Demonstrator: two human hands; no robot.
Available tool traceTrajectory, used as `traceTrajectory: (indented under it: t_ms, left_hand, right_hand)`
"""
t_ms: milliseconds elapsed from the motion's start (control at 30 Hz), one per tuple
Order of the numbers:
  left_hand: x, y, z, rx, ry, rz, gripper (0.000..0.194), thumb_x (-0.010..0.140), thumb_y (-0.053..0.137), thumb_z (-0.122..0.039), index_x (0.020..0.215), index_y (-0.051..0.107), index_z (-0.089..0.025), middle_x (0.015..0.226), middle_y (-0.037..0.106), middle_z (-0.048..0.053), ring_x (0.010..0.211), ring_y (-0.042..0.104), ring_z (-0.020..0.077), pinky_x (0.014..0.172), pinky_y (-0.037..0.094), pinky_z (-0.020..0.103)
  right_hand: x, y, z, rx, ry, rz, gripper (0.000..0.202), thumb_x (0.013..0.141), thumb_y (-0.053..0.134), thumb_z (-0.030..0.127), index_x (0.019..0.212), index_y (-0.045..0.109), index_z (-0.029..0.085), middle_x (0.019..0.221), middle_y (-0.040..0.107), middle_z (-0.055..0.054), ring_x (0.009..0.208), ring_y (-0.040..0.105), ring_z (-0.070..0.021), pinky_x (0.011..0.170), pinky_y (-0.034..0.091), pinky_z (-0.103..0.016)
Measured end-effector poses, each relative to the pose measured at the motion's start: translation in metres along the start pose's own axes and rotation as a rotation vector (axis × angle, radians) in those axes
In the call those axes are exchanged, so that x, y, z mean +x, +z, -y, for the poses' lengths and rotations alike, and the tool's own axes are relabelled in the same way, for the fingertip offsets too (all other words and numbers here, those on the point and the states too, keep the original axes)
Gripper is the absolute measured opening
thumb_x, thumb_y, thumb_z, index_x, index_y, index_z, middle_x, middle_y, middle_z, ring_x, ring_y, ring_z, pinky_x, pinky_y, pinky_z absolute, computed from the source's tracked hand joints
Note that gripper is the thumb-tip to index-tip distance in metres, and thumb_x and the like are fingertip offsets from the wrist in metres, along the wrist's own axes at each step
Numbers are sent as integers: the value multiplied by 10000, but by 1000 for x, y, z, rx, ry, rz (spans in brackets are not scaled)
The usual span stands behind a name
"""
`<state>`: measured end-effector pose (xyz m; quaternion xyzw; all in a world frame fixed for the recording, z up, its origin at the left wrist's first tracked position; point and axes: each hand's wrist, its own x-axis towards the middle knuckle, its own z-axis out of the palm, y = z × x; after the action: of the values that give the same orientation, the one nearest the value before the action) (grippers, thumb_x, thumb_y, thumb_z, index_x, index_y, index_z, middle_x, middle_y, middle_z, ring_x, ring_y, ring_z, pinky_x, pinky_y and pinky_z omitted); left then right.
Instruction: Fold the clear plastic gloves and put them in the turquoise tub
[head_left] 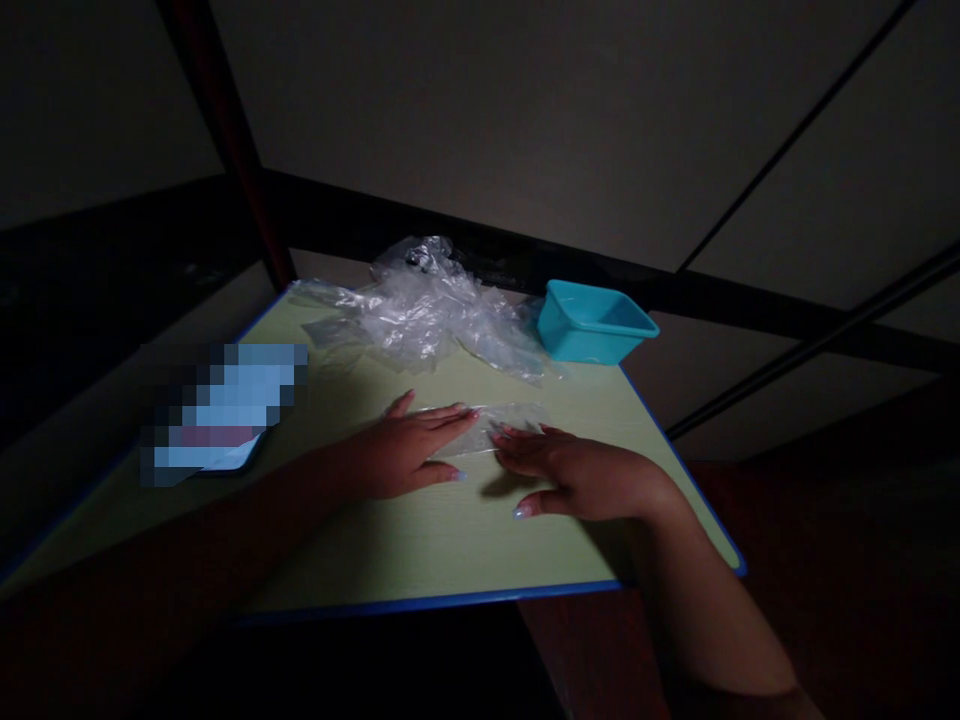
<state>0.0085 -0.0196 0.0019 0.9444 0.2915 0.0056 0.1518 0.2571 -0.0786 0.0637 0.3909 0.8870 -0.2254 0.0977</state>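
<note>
Centrally, plastic sheet (517, 412): clear, thin, lying nearly flat on the pale green, blue-edged tabletop (450, 555), between and partly beneath both hands; single layer or bag, cannot tell.
Left hand (401, 455): palm down, spread, resting over the sheet's left part, pinching nothing.
Right hand (566, 470): spread and slanting down from a raised wrist, front part at the sheet's right side, pinching nothing.
Sheet weight: very light by the look of it, likely to shift with a slight brush or puff of air.
Sheet stiffness: probably soft and limp, quick to crease, poor at keeping a shape unsupported.
Sheet surface: glossy, so probably slippery; best kept down with light, flat pressure.
Sheet strength: unlikely to crack, but perhaps easy to stretch or tear under a sharp tug.
Sheet edge: best place for taking hold, ideally a free corner past the right hand, pinched gently with the left hand pinning the rest.
Plastic pile (435, 315): crumpled, shiny, beyond the sheet at the tabletop's far side.
Blue tub (581, 345): upright at the far right corner, just beside the pile.
Phone (225, 415): left of the sheet, mostly masked by blurring.
</note>
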Motion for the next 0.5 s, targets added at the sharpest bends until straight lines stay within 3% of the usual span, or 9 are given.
traceTrajectory:
  t_ms: [233,500]
  left_hand:
    - [0,3,2,13,6,-36,659,938,399,-472,1497,109,-275,1533,226,106,1408,238,251,1112,25,550]
    - [0,3,1,-1,-17,-19,628,937,406,-446,1488,172,-256,1532,229,113,1411,229,252,1101,32,579]
  right_hand:
    - [2,1,-2,18,-14,-23,614,889,504,515,1393,437,172,1495,274,-123,1408,209,-257,1148,169,-488]
    - [12,6,0,13,-10,0,694,905,440,555,1440,337,127,1530,161,-130,1426,121,-243,1157,135,-465]
